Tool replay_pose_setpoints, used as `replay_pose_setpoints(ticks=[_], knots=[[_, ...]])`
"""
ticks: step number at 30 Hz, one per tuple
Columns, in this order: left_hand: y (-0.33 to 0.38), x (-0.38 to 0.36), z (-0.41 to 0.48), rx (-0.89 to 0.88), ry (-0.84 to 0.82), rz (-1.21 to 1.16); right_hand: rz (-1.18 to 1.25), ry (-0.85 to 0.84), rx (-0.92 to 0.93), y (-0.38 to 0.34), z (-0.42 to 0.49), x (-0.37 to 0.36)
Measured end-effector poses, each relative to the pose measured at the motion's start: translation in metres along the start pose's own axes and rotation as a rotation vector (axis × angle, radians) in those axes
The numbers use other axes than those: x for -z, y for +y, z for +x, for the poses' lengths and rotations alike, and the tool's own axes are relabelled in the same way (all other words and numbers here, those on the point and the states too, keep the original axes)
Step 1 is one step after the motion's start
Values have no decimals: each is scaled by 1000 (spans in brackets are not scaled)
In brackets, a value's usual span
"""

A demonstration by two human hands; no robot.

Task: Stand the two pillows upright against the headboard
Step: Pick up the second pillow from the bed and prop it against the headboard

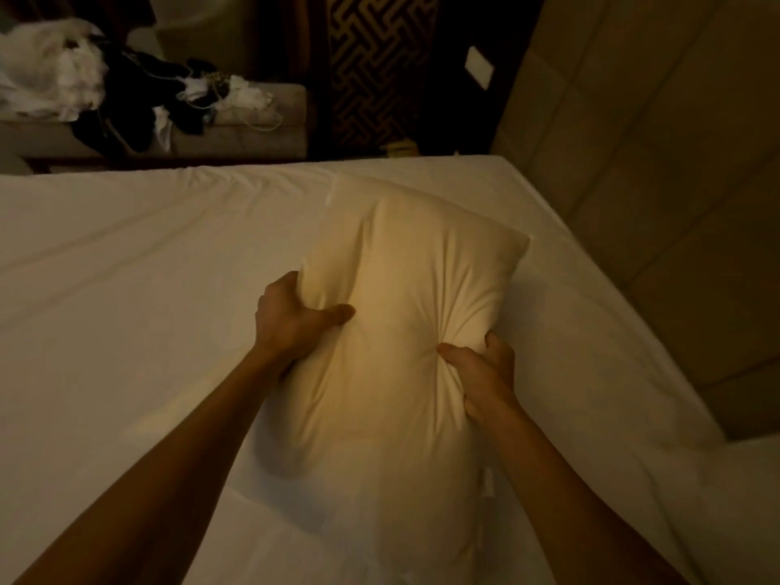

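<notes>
Both hands, left [291, 318] and right [485, 373], pinch a plump, creased cream pillow [405, 268] over the bed [126, 268].

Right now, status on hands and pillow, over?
Left hand and right hand both gripping one pillow, held over the bed. Not yet against the headboard. Second pillow not clearly visible. Path clear.

A grey sofa [236, 128] stands beyond the far edge of the white-sheeted bed [105, 268]. Heaped white and dark clothing [105, 82] lies on the sofa. Right of the sofa, a dark lattice-patterned panel [375, 73].
</notes>
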State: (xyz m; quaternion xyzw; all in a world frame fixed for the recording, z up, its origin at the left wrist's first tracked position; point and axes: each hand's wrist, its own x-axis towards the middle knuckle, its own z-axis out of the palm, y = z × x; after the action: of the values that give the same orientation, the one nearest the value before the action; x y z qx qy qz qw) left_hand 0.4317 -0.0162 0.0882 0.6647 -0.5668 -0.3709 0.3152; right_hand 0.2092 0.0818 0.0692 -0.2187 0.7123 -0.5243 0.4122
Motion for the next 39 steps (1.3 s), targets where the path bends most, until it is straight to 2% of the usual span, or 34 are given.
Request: replay_pose_setpoints(ticks=[5, 9, 12, 14, 20, 27, 31, 39], knots=[[88, -47, -26, -189, -32, -150, 127, 146, 170, -42, 8, 90], [155, -79, -32, -40, -286, -340, 339, 105, 206, -70, 28, 160], [189, -114, -46, 2, -452, -314, 438, 62, 188, -77, 38, 206], [198, -143, -55, 25, -505, -292, 464, 75, 170, -79, 43, 231], [199, -220, -60, 167, -487, -355, 458, 153, 186, -74, 73, 283], [218, -280, -48, 139, -487, -402, 423, 203, 258, -58, 114, 327], [249, -315, -29, 42, -458, -439, 408, 261, 331, -61, 142, 343], [305, -395, 26, -311, -401, -392, 374, 450, 480, -62, 208, 364]])
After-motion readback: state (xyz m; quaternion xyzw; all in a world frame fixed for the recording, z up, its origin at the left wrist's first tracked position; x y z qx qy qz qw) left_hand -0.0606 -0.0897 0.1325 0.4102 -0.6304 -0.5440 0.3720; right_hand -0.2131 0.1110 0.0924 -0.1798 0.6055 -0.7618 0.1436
